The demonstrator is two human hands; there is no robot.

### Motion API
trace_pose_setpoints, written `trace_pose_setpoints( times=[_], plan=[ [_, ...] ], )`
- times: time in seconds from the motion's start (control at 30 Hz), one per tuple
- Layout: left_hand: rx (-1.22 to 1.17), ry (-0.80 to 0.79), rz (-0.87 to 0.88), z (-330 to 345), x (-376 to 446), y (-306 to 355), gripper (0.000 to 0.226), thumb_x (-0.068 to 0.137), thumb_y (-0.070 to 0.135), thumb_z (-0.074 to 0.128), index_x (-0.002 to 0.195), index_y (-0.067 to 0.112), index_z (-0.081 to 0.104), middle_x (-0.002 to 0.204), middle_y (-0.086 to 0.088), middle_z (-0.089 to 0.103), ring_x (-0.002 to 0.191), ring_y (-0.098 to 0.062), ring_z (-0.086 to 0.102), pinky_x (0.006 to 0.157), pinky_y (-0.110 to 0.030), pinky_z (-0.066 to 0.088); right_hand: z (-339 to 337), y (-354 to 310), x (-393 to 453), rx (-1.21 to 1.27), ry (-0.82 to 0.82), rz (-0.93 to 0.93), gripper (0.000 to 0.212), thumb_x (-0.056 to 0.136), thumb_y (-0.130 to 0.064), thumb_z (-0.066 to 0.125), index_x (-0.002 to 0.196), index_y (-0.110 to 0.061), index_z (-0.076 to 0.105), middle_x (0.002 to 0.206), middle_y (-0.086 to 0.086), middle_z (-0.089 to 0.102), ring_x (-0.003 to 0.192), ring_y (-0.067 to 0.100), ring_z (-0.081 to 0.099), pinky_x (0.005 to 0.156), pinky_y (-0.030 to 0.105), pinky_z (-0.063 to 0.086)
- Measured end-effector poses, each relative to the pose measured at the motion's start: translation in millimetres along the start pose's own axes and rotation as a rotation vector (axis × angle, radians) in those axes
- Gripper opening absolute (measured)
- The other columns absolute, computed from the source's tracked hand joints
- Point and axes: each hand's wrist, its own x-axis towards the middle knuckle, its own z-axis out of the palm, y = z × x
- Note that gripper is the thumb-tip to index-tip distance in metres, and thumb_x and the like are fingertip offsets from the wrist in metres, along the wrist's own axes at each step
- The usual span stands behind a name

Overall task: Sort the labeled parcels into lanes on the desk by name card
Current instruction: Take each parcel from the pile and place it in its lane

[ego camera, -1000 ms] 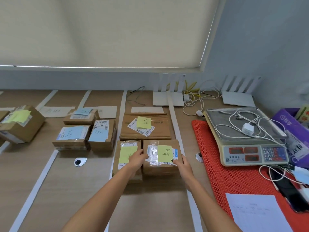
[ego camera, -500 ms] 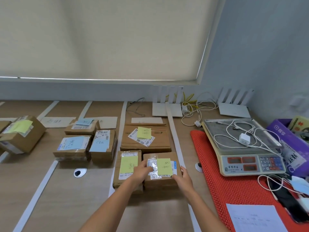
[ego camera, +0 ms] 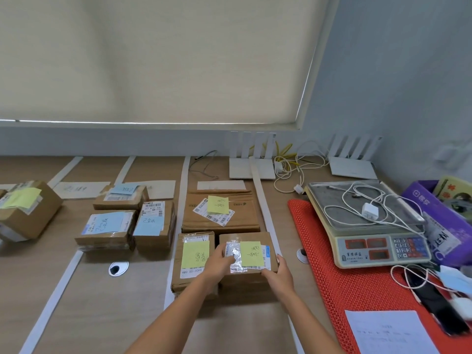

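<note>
Both hands on a parcel on the taped wooden desk (ego camera: 107, 315)

The left hand (ego camera: 219, 261) and right hand (ego camera: 279, 273) seemingly grip the small parcel (ego camera: 246, 274) by its sides, beneath a drawn window blind (ego camera: 153, 60).

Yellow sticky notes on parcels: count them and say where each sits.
4: far-left box; big flat box at the back of the right lane; front left parcel; the parcel both hands hold. More may lie off-frame.
</note>
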Motion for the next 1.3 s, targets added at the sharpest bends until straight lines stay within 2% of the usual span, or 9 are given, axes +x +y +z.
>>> trace_pose_setpoints(
  times=[0.13, 0.33, 0.47, 0.57, 0.83, 1.0, 1.07, 1.2, 1.3],
  plan=[
    [-0.049, 0.086, -0.011, -8, -7, 8, 0.048, 0.093, 0.010, 0.048, 0.140, 0.013, 0.037, 0.143, -0.010, 0.041, 0.125, -0.025, 0.044, 0.100, -0.035, 0.040, -9, -10, -6, -0.134, 0.079, -0.060, 0.067, 0.083, -0.011, 0.062, 0.143, -0.012, 0.033, 0.142, 0.010, 0.044, 0.128, 0.026, 0.043, 0.104, 0.037, 0.040],
    [-0.066, 0.174, 0.066, -33, -36, 12, 0.048, 0.091, 0.010, 0.054, 0.137, 0.016, 0.041, 0.139, -0.007, 0.046, 0.118, -0.023, 0.048, 0.085, -0.028, 0.042, -2, -45, -28, -0.073, 0.045, -0.189, 0.053, 0.080, -0.002, 0.062, 0.129, -0.019, 0.050, 0.120, 0.006, 0.058, 0.095, 0.017, 0.061, 0.076, 0.032, 0.056],
    [-0.018, 0.199, 0.137, -59, -67, 8, 0.052, 0.087, 0.005, 0.057, 0.135, 0.021, 0.042, 0.138, -0.006, 0.045, 0.122, -0.023, 0.047, 0.086, -0.028, 0.045, 22, -65, -56, -0.071, -0.046, -0.275, 0.056, 0.078, -0.003, 0.064, 0.127, -0.025, 0.050, 0.116, 0.002, 0.058, 0.098, 0.014, 0.060, 0.063, 0.018, 0.052],
    [0.027, 0.206, 0.200, -91, -92, 7, 0.057, 0.086, 0.001, 0.059, 0.137, 0.020, 0.041, 0.136, -0.006, 0.046, 0.125, -0.022, 0.045, 0.086, -0.027, 0.045, 47, -80, -84, -0.081, -0.097, -0.314, 0.059, 0.079, -0.005, 0.067, 0.131, -0.025, 0.047, 0.122, 0.001, 0.056, 0.106, 0.014, 0.056, 0.073, 0.020, 0.053],
    [0.038, 0.183, 0.393, -243, -163, -19, 0.059, 0.085, 0.001, 0.060, 0.138, 0.016, 0.039, 0.136, -0.008, 0.046, 0.119, -0.021, 0.049, 0.075, -0.017, 0.048, 155, -147, -179, -0.141, -0.133, -0.451, 0.064, 0.080, -0.006, 0.067, 0.138, -0.020, 0.041, 0.125, 0.005, 0.053, 0.104, 0.018, 0.057, 0.069, 0.016, 0.049],
    [0.133, 0.172, 0.481, -367, -219, -49, 0.052, 0.085, 0.011, 0.064, 0.133, 0.012, 0.044, 0.128, -0.009, 0.050, 0.109, -0.021, 0.053, 0.085, -0.032, 0.053, 242, -189, -252, -0.092, -0.077, -0.516, 0.058, 0.081, -0.007, 0.066, 0.134, -0.017, 0.045, 0.121, 0.007, 0.055, 0.090, 0.008, 0.057, 0.067, 0.015, 0.048],
    [0.167, 0.169, 0.503, -408, -242, -63, 0.056, 0.084, 0.013, 0.066, 0.135, 0.013, 0.043, 0.127, -0.008, 0.050, 0.108, -0.018, 0.053, 0.077, -0.024, 0.053, 277, -200, -279, -0.074, -0.070, -0.521, 0.058, 0.081, -0.009, 0.067, 0.134, -0.019, 0.045, 0.120, 0.005, 0.055, 0.097, 0.014, 0.058, 0.076, 0.025, 0.054],
    [0.193, 0.227, 0.478, -470, -271, -88, 0.058, 0.084, 0.011, 0.063, 0.137, 0.016, 0.040, 0.132, -0.007, 0.047, 0.117, -0.020, 0.049, 0.093, -0.033, 0.048, 339, -221, -324, -0.049, -0.125, -0.560, 0.058, 0.082, -0.009, 0.068, 0.134, -0.020, 0.044, 0.119, 0.004, 0.053, 0.094, 0.012, 0.056, 0.060, 0.012, 0.049],
    [0.172, 0.251, 0.467, -497, -283, -102, 0.056, 0.084, 0.010, 0.061, 0.136, 0.019, 0.041, 0.132, -0.008, 0.046, 0.114, -0.018, 0.049, 0.088, -0.029, 0.046, 373, -237, -347, -0.041, -0.150, -0.588, 0.056, 0.083, -0.011, 0.066, 0.134, -0.020, 0.044, 0.124, 0.006, 0.053, 0.104, 0.018, 0.056, 0.070, 0.018, 0.048]
  ],
)
